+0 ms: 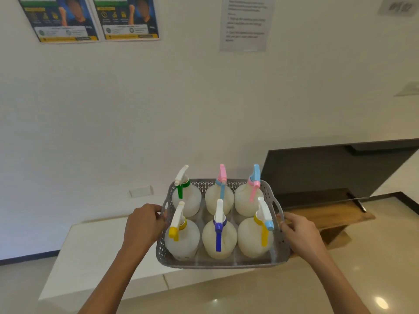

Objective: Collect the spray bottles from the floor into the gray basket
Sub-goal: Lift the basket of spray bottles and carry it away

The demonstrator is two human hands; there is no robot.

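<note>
Both hands are on the gray basket [223, 264], held up in the air in front of a white wall: left hand [145, 223] curled around the left handle, right hand [299, 234] gripping the right one. Six spray bottles [218, 241] stand upright inside, two rows of three, triggers in mixed colours.
</note>
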